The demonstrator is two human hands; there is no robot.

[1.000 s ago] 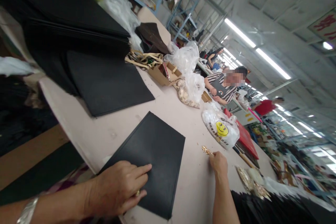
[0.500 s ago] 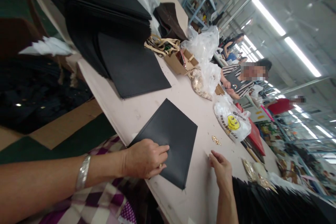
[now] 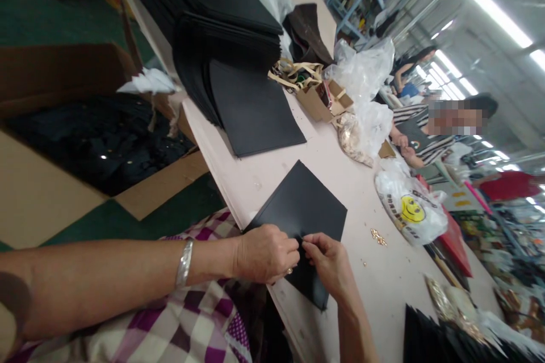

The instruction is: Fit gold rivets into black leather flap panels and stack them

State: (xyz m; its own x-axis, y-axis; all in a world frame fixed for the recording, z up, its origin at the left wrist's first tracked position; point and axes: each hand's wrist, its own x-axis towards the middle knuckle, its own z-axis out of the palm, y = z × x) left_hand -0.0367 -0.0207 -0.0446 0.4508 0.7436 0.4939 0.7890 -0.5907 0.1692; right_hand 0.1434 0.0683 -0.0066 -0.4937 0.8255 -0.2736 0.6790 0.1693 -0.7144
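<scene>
Beneath your closely curled left hand and pinching right hand, any held piece indiscernible, lies a flat, black, four-cornered, leather-like panel, where apparent close fingertip work next likely calls for steadiness.

I'm counting remotely: one left hand, one right hand, one panel under them, one bracelet, one ring, one smiley bag. Seeing at least three co-workers. Gold bits numbering several, showing too small for exact count.
</scene>
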